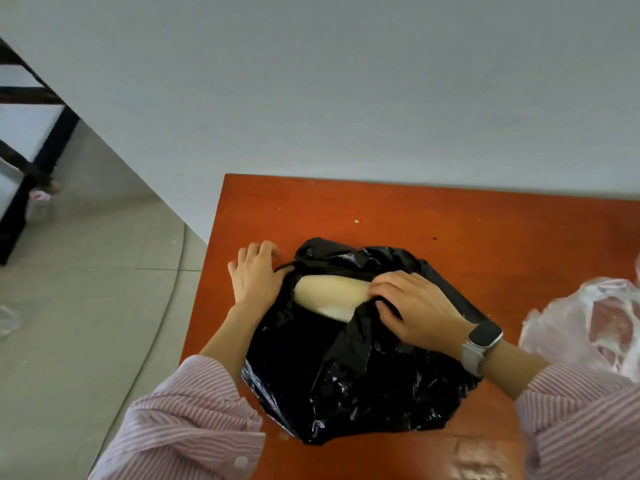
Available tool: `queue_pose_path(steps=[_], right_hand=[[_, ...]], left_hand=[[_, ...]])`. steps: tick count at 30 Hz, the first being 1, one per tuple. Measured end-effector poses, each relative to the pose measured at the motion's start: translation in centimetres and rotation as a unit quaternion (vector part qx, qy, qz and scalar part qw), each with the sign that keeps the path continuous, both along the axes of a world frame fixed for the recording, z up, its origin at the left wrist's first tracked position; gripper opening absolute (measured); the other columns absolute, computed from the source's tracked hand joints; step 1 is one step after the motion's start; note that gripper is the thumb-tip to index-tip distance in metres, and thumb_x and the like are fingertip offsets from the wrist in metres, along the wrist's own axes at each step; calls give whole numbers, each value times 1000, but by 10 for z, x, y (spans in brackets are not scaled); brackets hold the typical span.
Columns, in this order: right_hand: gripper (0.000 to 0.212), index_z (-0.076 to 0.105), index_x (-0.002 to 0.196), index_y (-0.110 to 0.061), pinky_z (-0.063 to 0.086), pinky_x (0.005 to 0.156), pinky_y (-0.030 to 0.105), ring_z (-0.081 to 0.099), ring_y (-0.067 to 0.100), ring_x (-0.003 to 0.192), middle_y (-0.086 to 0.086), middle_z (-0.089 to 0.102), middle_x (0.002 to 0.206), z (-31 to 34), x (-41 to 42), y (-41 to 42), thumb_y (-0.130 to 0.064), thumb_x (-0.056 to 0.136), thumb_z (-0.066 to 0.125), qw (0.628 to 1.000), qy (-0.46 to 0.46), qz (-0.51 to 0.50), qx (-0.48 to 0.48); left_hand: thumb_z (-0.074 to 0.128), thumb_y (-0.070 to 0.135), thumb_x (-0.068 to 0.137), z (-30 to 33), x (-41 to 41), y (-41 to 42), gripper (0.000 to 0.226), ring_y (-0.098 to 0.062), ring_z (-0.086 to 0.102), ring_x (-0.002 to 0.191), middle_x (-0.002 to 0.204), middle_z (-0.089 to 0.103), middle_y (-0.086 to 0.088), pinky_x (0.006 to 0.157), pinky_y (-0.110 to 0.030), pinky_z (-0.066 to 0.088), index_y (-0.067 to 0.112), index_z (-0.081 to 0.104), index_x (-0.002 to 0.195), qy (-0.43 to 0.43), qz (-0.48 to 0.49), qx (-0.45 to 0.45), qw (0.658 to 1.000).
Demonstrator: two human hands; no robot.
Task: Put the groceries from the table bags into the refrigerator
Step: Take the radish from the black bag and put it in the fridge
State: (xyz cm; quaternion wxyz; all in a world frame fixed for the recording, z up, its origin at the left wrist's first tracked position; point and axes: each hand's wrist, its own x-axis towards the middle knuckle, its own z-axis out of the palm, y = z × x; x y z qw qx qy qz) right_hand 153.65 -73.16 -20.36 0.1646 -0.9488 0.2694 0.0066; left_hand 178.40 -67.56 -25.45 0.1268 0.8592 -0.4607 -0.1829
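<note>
A black plastic bag (349, 375) lies crumpled on the orange-red table (450, 216). In its open mouth shows a pale cream, elongated vegetable (329, 294), partly covered by the plastic. My left hand (258, 275) holds the bag's left edge, thumb hooked on the black film and fingers curled down on the table. My right hand (415, 306), with a grey watch on the wrist, lies over the vegetable's right end and pinches the bag's plastic there. The refrigerator is out of view.
A clear plastic bag (588, 323) with something reddish inside sits at the table's right edge. The table stands against a pale wall. To the left is grey tiled floor with a dark-framed piece of furniture (31, 140) at the far left.
</note>
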Motion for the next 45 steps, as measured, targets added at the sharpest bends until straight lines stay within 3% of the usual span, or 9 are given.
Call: queue_pose_path(steps=[3,9,14,18,22,32,39,42,45], right_hand=[[37,64,96,-14,48,61,30,63,22,79,1,65,93,3,19,5,-37,91,35,999,-8,-36,-6],[73,19,143,-20,33,97,35,37,23,125,1,37,138,-5,54,8,-57,86,45,991,130,-31,-1],[87,17,142,-14,35,97,35,37,23,125,4,35,138,-8,58,6,-60,78,55,988,149,-34,-12],[91,20,140,-11,34,97,36,39,27,122,7,39,135,-12,56,8,-57,74,62,982,184,-16,-30],[81,25,135,-13,35,96,37,43,27,117,7,46,128,-16,54,9,-51,75,65,983,177,-34,-20],[76,29,131,-28,42,82,28,48,13,102,-10,45,118,61,20,-7,-41,69,72,971,-12,-172,167],[75,32,130,-23,39,74,16,49,3,96,-20,45,107,110,-10,-18,-18,70,77,887,-249,-321,219],[67,35,127,-20,45,77,22,52,-1,98,-17,51,109,125,-19,-19,-15,72,73,815,-375,-364,252],[61,39,124,-19,48,89,36,54,13,108,-7,54,117,136,-27,-21,-21,73,71,716,-492,-397,296]], left_hand=[[62,22,81,15,-7,7,38,-25,35,119,126,47,-2,95,-38,26,24,52,118,-3,-31,-26,999],[48,12,73,34,-35,46,35,-18,49,99,106,60,-2,75,-29,41,14,64,104,-31,-204,-239,949],[62,22,79,4,-24,55,41,-25,59,107,116,62,-6,79,-35,51,15,58,119,-117,-254,-114,953],[62,18,83,-8,0,45,55,-22,39,131,137,48,-2,104,-37,31,18,45,135,-20,-233,-49,971],[56,15,86,-13,5,36,53,-14,29,135,142,42,6,109,-31,17,24,42,136,22,-205,-43,978],[57,32,89,4,7,33,38,-13,45,126,132,55,3,109,-33,28,22,56,126,72,-206,-43,975],[63,32,83,57,-31,15,25,-19,57,104,105,64,3,94,-40,43,19,68,104,105,-153,-198,962],[64,30,85,78,-41,8,27,-15,57,99,105,55,5,86,-23,45,16,66,108,191,-110,-219,950],[56,55,82,105,-52,6,53,-9,51,112,117,51,10,93,-17,38,20,58,122,261,-152,-210,930]])
